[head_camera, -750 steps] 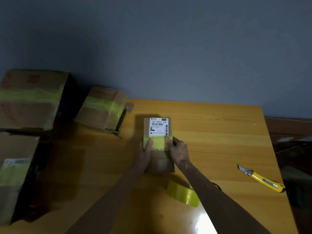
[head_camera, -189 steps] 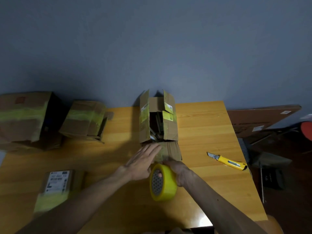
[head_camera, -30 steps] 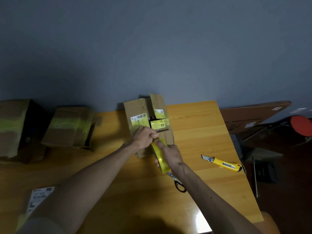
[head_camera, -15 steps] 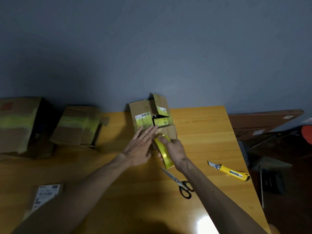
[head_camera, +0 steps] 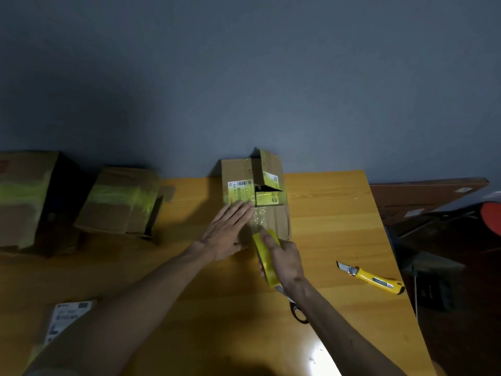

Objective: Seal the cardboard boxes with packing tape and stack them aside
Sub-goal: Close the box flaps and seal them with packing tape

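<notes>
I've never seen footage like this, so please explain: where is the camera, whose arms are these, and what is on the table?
There is no machine here. The camera is worn on a person's head and looks down at their own bare arms. The left hand lies flat on a cardboard box on the wooden table, pressing a strip of tape down. One top flap of the box stands up. The right hand grips the yellow tape roll. Also on the table are a yellow utility knife, scissors partly hidden under the right arm, and a small labelled parcel. At the left sit a taped box and a bigger taped box.
</notes>
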